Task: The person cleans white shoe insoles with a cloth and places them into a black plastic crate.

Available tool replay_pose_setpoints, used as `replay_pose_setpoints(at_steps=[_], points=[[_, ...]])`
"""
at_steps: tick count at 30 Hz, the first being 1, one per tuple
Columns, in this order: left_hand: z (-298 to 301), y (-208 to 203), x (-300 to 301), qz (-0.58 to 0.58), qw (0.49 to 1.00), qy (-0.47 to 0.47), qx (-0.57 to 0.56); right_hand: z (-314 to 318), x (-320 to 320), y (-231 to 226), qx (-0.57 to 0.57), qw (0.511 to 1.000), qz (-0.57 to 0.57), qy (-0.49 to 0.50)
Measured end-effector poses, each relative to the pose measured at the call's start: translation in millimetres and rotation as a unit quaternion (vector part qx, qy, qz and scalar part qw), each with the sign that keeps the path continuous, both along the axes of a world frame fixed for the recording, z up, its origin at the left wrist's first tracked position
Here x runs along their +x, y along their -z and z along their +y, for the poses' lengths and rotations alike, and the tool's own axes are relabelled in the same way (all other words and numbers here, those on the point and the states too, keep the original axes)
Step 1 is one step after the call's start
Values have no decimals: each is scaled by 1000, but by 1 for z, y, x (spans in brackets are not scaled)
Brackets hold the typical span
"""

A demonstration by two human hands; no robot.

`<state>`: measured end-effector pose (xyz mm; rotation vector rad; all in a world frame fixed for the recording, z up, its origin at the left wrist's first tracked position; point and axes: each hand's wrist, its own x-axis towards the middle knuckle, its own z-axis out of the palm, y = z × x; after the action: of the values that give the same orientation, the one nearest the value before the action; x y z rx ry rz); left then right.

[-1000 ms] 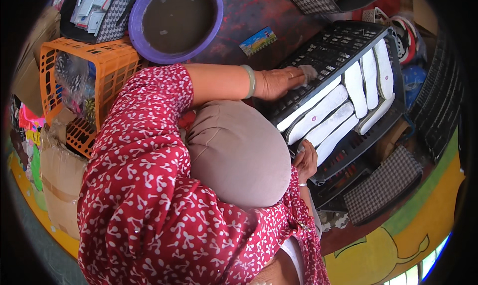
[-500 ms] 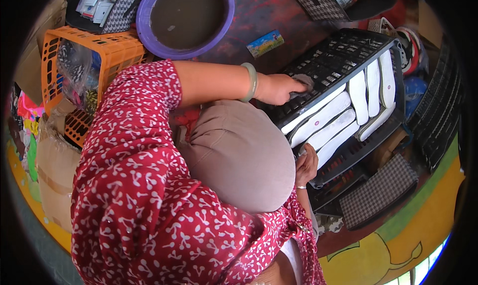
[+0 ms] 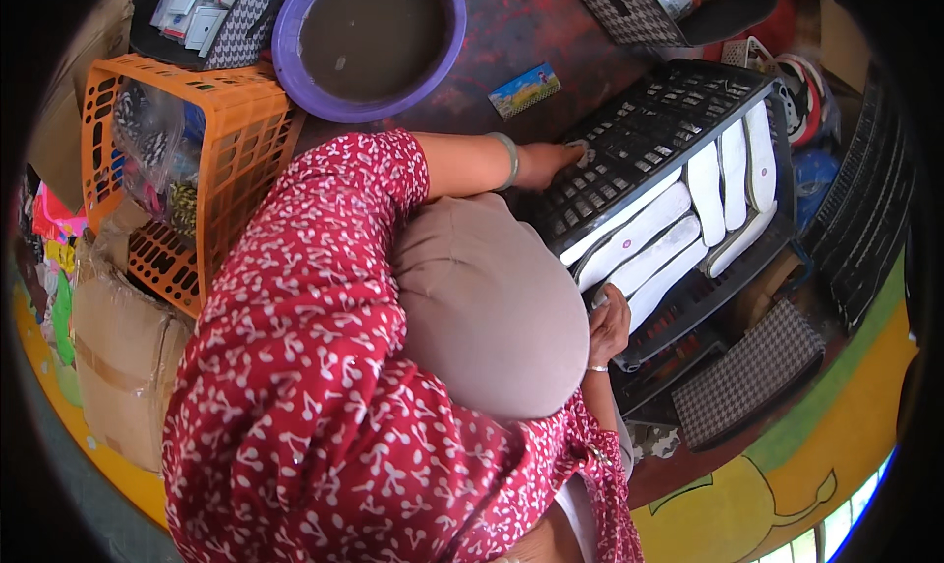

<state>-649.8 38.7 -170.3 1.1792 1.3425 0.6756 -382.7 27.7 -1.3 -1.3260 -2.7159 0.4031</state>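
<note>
A black plastic basket point(image 3: 639, 140) lies tilted in front of me, its slotted side up and its mouth toward the lower right. White insole-shaped pads point(image 3: 639, 224) with dark edges are packed inside it. My left hand point(image 3: 546, 166), with a pale green bangle at the wrist, presses on the slotted side, closed on a small grey rag point(image 3: 584, 154) that mostly hides under the fingers. At the basket's near corner, beside the pads, my right hand point(image 3: 609, 325) is curled around the basket's edge; some of its fingertips are hidden.
A purple basin point(image 3: 285, 57) of murky water stands at the upper left, near an orange basket point(image 3: 246, 101) of bagged goods. Cardboard boxes point(image 3: 128, 366) are stacked at the left. A colourful card point(image 3: 524, 90) lies on the floor. A houndstooth-patterned bin point(image 3: 752, 376) sits at the lower right.
My left hand has drawn back a little to the left and up along the basket's side with the rag. My left upper arm has shifted right. The right hand stays at the corner.
</note>
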Motion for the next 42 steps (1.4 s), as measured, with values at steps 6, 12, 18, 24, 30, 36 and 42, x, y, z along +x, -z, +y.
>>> replay_pose_setpoints(at_steps=[6,12,18,24,30,36,42], points=[[6,27,-1,23,996,-84,-28,-7,1,10,-9,999,14,41],[25,-8,-9,85,990,0,-115,1,2,6,-9,1000,13,15],[21,-94,-19,-166,935,-86,-302,5,4,4,0,1000,-1,4],[-7,-120,-24,-307,938,-117,-109,8,0,1,-5,1000,5,11],[-11,-89,-15,-53,984,55,159,8,2,0,1,1000,9,0],[-7,-94,-12,95,964,99,227,9,2,3,2,1000,9,8],[-9,-67,4,99,977,29,185,9,1,5,-5,1000,18,24]])
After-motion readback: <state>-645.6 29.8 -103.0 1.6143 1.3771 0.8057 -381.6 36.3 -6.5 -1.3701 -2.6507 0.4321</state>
